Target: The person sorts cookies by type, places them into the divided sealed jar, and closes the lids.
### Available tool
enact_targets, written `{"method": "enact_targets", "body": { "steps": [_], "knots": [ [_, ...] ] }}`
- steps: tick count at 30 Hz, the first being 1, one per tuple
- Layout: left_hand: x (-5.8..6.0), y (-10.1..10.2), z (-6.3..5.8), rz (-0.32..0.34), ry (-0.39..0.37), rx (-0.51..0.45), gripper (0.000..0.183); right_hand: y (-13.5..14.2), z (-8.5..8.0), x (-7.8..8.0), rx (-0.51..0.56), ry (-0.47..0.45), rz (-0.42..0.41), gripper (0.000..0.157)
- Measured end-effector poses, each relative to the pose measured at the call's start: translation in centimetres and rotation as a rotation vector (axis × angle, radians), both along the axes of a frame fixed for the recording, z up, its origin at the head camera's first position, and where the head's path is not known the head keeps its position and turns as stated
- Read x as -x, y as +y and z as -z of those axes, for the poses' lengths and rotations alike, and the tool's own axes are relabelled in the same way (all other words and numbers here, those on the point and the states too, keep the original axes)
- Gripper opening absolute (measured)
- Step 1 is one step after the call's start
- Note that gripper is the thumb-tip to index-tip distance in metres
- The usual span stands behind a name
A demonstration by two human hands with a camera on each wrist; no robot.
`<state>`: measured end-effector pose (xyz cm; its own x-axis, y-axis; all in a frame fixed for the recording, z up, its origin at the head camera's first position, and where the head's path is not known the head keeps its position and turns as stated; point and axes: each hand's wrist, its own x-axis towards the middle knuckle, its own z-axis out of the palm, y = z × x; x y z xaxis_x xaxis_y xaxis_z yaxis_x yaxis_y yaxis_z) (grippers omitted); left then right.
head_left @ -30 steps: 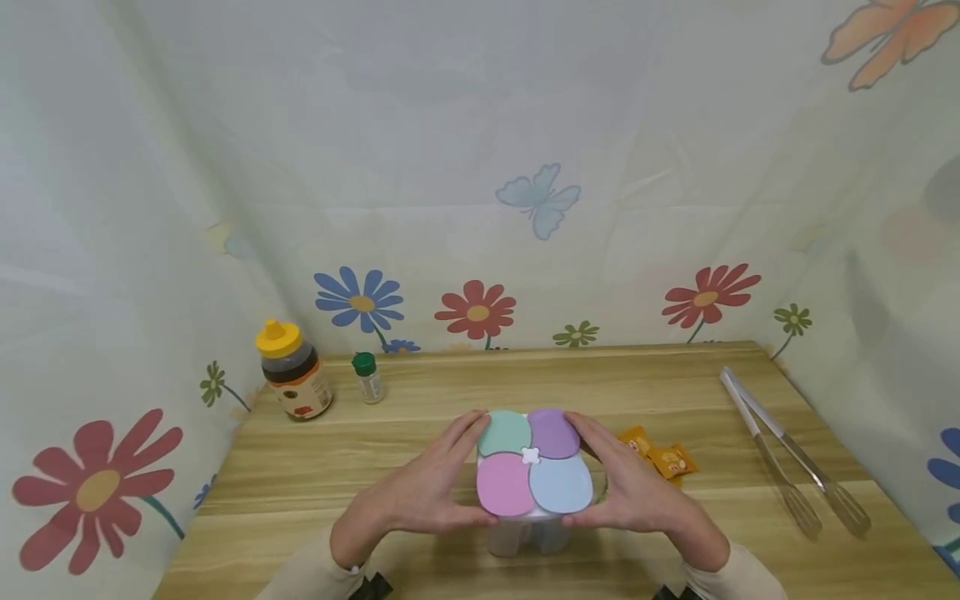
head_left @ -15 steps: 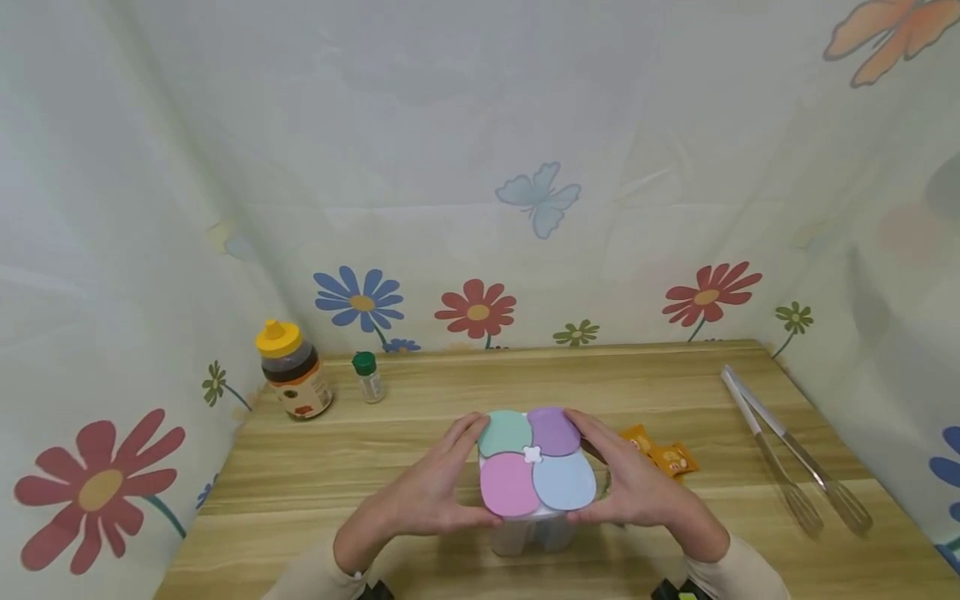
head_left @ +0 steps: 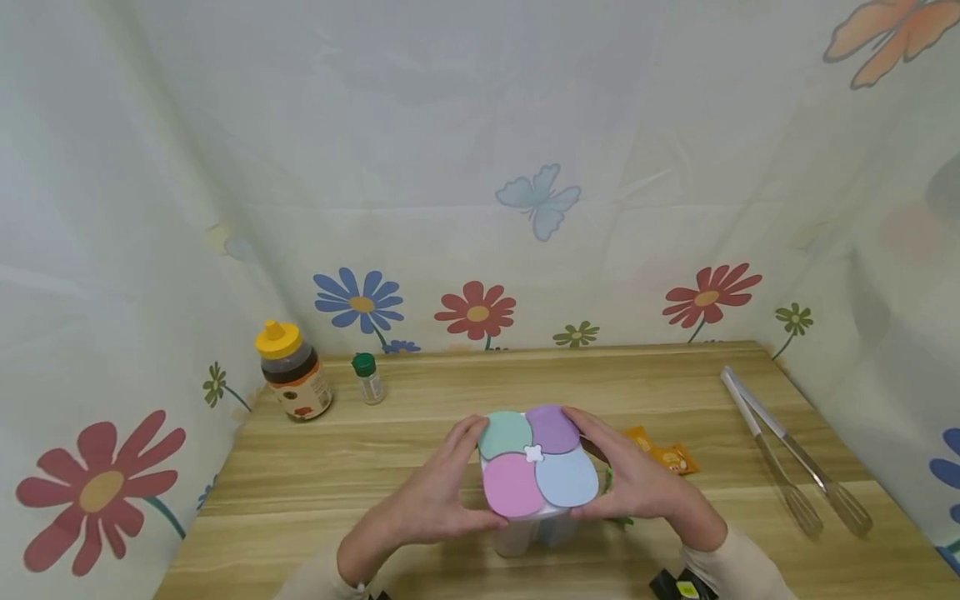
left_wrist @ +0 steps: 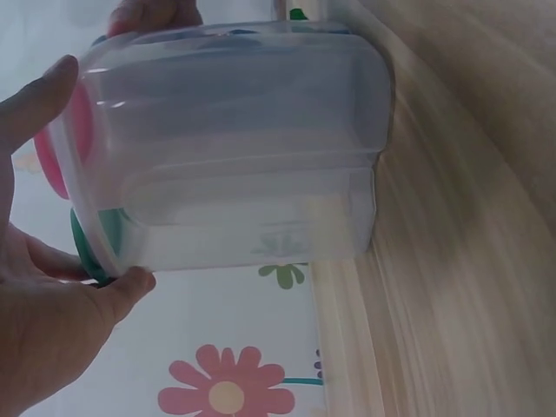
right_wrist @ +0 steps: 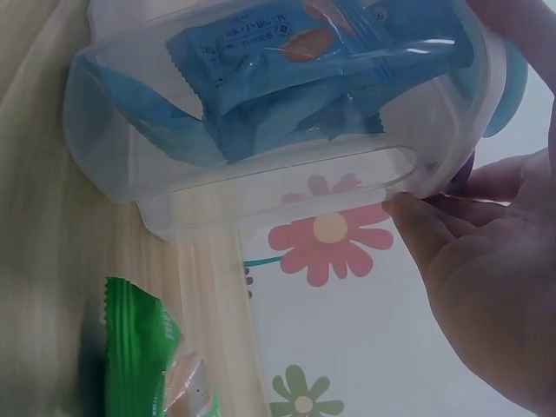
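Observation:
Between both hands stands a clear plastic storage container [left_wrist: 252, 130] with separate compartments. Its lid [head_left: 512, 485] has four petal-shaped flaps in green, purple, pink and blue around a small white centre piece. My left hand [head_left: 431, 496] grips the lid's left edge, thumb at the near side and fingers at the far side. On the opposite edge my right hand [head_left: 637, 479] holds the lid the same way. Blue snack packets [right_wrist: 287, 69] fill a compartment on the right; the compartments facing the left wrist view look bare. The container's base is close over the wooden table [head_left: 420, 392].
A green-ended packet [right_wrist: 139, 347] lies beside the container, partly hidden under the right hand in the head view. Orange packets [head_left: 675, 458] lie farther right, near metal tongs [head_left: 780, 450]. At the back left stand a yellow-capped jar [head_left: 296, 375] and a green-capped shaker [head_left: 367, 379].
The container has shifted slightly right and turned a little counterclockwise, with both hands staying on its lid. Slightly more of the green packet shows below the right hand.

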<state>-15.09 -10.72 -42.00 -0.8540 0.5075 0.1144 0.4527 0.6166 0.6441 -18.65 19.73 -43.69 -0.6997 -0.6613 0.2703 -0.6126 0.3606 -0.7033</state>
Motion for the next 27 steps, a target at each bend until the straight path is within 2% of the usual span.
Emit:
{"method": "enact_targets", "body": {
  "steps": [9, 17, 21, 27],
  "knots": [
    [-0.7, 0.8, 0.1, -0.061, 0.022, -0.014, 0.117, 0.1, -0.2, 0.9, 0.041, -0.045, -0.103, 0.112],
    [-1.5, 1.5, 0.1, -0.122, 0.033, -0.002, 0.119, 0.2, 0.1, 1.8, 0.046, 0.023, -0.175, 0.112],
    [-1.9, 1.9, 0.2, -0.156, 0.051, -0.002, 0.118, 0.2, 0.3, 2.5, 0.079, 0.018, -0.247, 0.112],
    [-2.3, 2.5, 0.3, -0.193, 0.099, -0.014, 0.117, 0.4, 0.3, 3.4, 0.104, -0.002, -0.31, 0.112]
  ]
}}
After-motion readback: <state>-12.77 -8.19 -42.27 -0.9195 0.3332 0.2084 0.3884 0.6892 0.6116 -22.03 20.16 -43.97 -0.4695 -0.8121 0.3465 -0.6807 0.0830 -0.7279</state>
